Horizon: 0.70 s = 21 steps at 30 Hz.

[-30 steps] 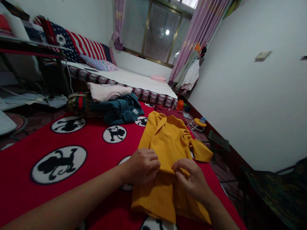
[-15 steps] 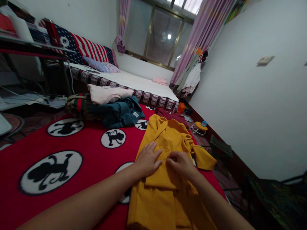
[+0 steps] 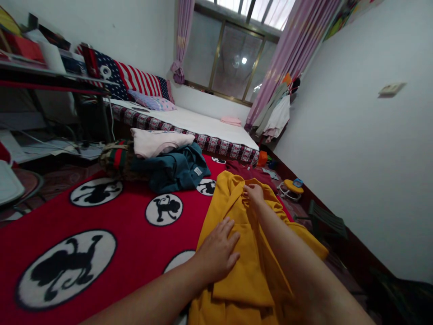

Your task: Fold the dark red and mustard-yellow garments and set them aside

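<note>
A mustard-yellow coat (image 3: 243, 275) lies spread on a red blanket (image 3: 135, 271) with black figures in white circles. My left hand (image 3: 218, 248) rests flat on the coat's front, fingers stretched out and slightly spread. Farther up, near the collar, my right hand (image 3: 254, 193) is closed, pinching a fold of the coat's fabric. One sleeve (image 3: 309, 239) reaches out to the right, partly behind my right forearm. Just beyond the collar lies a dark red garment (image 3: 252, 174).
At the blanket's far left sit a teal garment (image 3: 179, 167), a pale pink folded garment (image 3: 160, 142) and a camouflage bundle (image 3: 117, 160). A bed (image 3: 203, 124) stands behind. To the right are a yellow-seated small stool (image 3: 292, 186) and a dark green folding stool (image 3: 326, 219).
My right hand has moved up the coat from its middle to near the collar. My left hand stays flat on the front. The view has shifted slightly.
</note>
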{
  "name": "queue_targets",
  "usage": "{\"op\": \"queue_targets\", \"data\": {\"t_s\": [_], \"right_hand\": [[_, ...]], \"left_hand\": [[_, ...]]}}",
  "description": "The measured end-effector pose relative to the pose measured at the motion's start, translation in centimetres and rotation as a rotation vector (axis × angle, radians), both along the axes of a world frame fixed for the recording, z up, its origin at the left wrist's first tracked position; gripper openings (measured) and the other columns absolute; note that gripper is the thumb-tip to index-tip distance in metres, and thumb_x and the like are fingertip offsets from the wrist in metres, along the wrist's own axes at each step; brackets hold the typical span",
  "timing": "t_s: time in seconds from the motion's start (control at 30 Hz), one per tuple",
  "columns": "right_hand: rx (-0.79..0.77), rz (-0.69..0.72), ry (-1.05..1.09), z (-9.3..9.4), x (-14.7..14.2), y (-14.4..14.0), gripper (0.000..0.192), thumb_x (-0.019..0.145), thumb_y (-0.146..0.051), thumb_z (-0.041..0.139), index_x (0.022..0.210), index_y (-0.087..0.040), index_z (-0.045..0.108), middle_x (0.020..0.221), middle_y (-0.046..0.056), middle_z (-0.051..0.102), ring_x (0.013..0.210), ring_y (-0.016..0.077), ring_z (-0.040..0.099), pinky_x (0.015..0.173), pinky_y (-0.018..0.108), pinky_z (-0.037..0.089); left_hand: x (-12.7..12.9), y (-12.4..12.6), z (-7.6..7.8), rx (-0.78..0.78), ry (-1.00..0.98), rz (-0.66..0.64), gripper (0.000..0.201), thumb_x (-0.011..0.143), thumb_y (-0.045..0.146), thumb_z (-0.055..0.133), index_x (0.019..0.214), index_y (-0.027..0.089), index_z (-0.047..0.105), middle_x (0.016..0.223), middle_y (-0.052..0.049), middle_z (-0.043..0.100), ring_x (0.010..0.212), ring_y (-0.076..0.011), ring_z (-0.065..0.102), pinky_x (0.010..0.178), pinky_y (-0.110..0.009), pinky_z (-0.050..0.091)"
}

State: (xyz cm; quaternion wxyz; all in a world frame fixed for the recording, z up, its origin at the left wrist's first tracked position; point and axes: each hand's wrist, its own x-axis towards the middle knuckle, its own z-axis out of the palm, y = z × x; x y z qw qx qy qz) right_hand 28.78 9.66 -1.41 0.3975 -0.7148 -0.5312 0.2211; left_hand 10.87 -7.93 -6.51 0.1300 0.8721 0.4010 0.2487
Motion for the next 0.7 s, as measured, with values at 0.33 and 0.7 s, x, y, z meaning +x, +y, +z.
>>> {"op": "queue_targets", "data": {"t_s": [0.33,0.7], "right_hand": [[0.098,-0.093,-0.468,2.7,-2.7,3.3,0.024,0.077,-0.02,0.058,0.093,-0.023,0.076,0.101,0.008,0.074,0.099,0.0238,0.065,0.084,0.029,0.048],[-0.077,-0.006,-0.754,1.9,-2.2,3.8,0.023,0.077,-0.025,0.063,0.095,-0.026,0.077,0.105,0.009,0.07,0.097,0.026,0.066,0.078,0.031,0.049]], "left_hand": [[-0.1,-0.3,1.2,0.083,0.019,-0.025,0.042,0.089,0.041,0.054,0.122,0.016,0.058,0.145,-0.016,0.045,0.142,-0.0328,0.028,0.119,-0.056,0.012],[0.0,-0.4,0.6,0.082,-0.004,-0.022,0.037,0.089,0.039,0.053,0.117,0.016,0.06,0.143,-0.015,0.046,0.14,-0.0322,0.031,0.12,-0.053,0.017]]}}
